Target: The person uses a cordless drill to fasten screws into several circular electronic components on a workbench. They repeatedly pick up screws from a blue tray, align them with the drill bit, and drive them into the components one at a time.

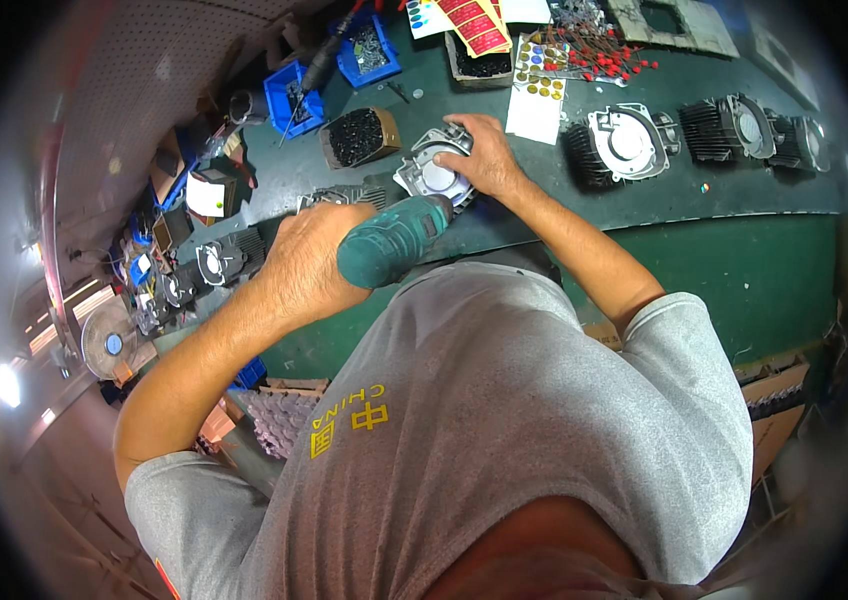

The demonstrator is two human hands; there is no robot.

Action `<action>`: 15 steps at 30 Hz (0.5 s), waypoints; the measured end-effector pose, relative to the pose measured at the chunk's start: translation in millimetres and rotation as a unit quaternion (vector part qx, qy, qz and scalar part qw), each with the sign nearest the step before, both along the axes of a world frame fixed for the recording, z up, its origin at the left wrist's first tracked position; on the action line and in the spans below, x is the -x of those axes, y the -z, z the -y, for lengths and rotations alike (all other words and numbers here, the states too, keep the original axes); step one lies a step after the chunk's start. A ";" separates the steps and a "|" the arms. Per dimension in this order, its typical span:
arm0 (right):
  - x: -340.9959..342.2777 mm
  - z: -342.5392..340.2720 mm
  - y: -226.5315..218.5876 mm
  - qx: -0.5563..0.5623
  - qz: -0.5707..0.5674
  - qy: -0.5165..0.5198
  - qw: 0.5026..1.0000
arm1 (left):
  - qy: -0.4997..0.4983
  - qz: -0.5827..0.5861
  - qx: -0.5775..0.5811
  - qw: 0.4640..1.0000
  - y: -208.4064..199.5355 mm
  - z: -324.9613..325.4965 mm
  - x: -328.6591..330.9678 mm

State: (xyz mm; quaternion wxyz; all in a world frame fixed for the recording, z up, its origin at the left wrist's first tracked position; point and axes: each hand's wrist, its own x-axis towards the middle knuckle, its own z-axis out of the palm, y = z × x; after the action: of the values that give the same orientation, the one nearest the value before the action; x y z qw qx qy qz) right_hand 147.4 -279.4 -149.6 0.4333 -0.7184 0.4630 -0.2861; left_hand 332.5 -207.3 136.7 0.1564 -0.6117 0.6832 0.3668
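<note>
— Both hands are at the green bench [744,200]; what does each one have?

— From the head view, the left hand [309,262] is wrapped tight around a teal power drill [394,238], fingers curled over its body. The right hand [484,155] lies palm down with fingers spread on a grey metal housing cover [431,172], pressing on it rather than clasping it.

— Where does the cover sit relative to the drill?

— Just beyond the drill's front end, between the two hands; whether the tip touches it I cannot tell, since the drill body hides that spot.

— And around them?

— Just beyond the left hand stands a brown box of dark screws [358,136], and farther out blue bins [294,100]. To the right of the right hand, a row of finned housings [624,145] runs along the bench. Beyond the right hand lie coloured sticker sheets [539,75].
</note>
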 end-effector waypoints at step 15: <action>-3.0 4.1 -5.6 -0.016 -0.014 -0.008 1.000 | -0.040 0.007 0.018 0.999 0.4 -9.1 -2.3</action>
State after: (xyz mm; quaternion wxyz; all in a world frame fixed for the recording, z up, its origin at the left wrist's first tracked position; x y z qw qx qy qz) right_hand 150.4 -283.5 -144.0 0.4405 -0.7190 0.4678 -0.2649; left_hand 334.8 -198.2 136.3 0.1351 -0.6439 0.6637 0.3559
